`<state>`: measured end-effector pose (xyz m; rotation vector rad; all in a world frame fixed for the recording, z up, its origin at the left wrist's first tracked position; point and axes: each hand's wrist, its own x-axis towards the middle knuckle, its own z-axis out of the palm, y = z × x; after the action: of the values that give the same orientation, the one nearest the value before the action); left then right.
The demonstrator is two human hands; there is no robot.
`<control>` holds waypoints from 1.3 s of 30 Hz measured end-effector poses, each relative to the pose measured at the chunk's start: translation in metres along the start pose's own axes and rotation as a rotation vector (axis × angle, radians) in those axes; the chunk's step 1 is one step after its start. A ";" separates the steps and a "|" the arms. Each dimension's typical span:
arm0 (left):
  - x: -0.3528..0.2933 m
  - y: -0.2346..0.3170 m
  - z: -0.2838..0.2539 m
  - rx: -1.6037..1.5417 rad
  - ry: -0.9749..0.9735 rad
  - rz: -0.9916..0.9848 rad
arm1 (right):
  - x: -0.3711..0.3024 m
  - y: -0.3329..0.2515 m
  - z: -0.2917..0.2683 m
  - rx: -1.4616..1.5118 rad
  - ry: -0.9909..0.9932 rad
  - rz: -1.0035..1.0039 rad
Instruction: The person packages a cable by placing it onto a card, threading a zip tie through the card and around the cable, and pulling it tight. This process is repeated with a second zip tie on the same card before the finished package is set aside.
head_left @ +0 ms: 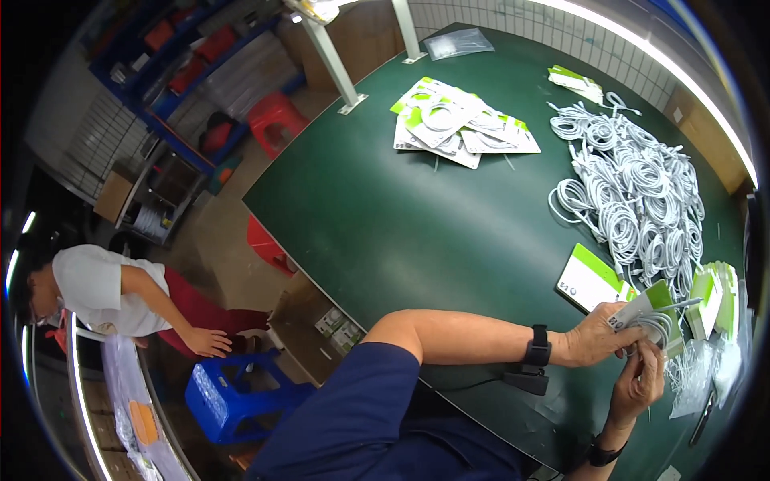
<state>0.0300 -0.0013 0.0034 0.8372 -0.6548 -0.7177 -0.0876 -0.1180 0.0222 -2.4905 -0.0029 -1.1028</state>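
My left hand (597,333) grips a white and green packaging card (639,306), its thumb side against a coiled grey-white cable (658,327) at the card's front. From below, my right hand (639,381) pinches with bent fingertips at the coil's lower edge; exactly what lies between them is partly hidden. Beneath and beside my left hand, another white and green card (592,278) lies on the green table. A large heap of coiled cables (642,184) spreads just beyond both hands. Upright cards (706,301) stand bunched to the right.
Carded cables (437,120) lie piled on the far table (385,224). Clear plastic bags (696,377) and a dark slim tool (703,418) are near the right edge. An open carton (301,329), a blue stool (233,393) and a bending co-worker (120,280) are at left.
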 end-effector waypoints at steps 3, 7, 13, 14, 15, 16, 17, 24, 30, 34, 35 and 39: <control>0.001 -0.003 0.000 0.015 -0.018 0.007 | 0.003 -0.007 -0.002 -0.004 0.019 -0.025; 0.002 -0.006 0.001 0.057 -0.031 -0.019 | 0.010 -0.016 -0.005 -0.045 0.030 -0.045; -0.003 0.014 0.000 0.115 0.030 -0.072 | 0.020 -0.023 -0.005 0.007 0.001 0.047; -0.003 0.018 -0.001 0.147 0.044 -0.082 | 0.023 -0.022 -0.003 0.025 0.021 0.023; -0.002 0.018 -0.005 0.213 0.039 -0.098 | 0.024 -0.019 -0.002 0.044 0.039 -0.001; -0.004 0.020 -0.011 0.293 0.050 -0.105 | 0.027 -0.017 0.003 0.087 0.035 -0.019; -0.002 0.020 -0.013 0.267 0.060 -0.085 | 0.026 -0.012 0.001 0.129 0.035 -0.034; 0.006 0.022 0.000 0.079 0.109 -0.078 | 0.012 0.027 -0.043 0.182 0.480 0.278; -0.004 0.024 0.016 0.006 0.048 -0.164 | 0.001 0.059 -0.040 0.919 0.370 1.016; -0.007 0.024 0.016 0.015 0.037 -0.181 | -0.051 0.050 -0.035 1.387 0.055 1.199; -0.007 0.024 0.016 0.021 0.020 -0.174 | -0.066 0.059 -0.036 1.490 -0.078 1.178; -0.008 0.022 0.014 0.045 -0.014 -0.161 | -0.085 0.057 -0.032 1.205 -0.227 1.020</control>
<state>0.0214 0.0090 0.0269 0.9342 -0.6230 -0.8574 -0.1588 -0.1684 -0.0399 -1.1825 0.3708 -0.1928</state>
